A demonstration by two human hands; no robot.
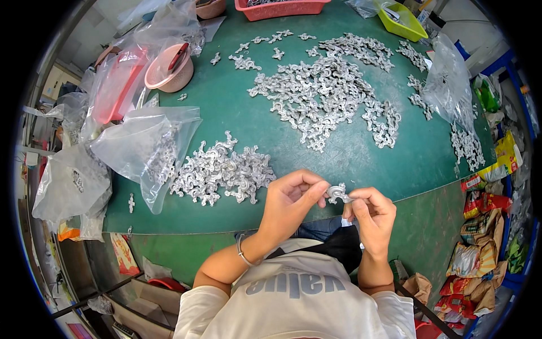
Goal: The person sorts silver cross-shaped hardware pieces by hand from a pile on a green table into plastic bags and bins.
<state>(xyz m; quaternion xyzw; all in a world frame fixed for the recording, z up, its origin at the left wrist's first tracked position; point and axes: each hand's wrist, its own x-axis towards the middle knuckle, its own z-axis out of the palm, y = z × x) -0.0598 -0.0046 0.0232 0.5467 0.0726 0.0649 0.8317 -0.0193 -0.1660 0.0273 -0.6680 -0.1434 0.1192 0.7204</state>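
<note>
Both hands meet just off the near edge of the green table (226, 107), above the person's lap. The left hand (291, 198) and the right hand (370, 212) pinch one small silver metal part (337, 193) between their fingertips, each hand closed on it from its own side, and nothing covers the part from above

Just left of the left hand lies a heap of the same metal parts (223, 172), touching the mouth of a clear plastic bag (144, 147) that holds more of them. Beyond the hands, well apart, a wide spread of parts (324, 93) covers the middle of the table, with thinner scatter trailing off to the right

Far beyond the left hand a pink bowl (169, 70) sits with a red-handled tool in it, beside a red tray wrapped in plastic (116, 85). At the far edge stand a red basket (282, 8), its load hard to make out, and a lime-green tray (403, 22). Another clear bag (449, 79) lies far beyond the right hand. Snack packets (480, 237) pile up off the table to the right of the right hand
</note>
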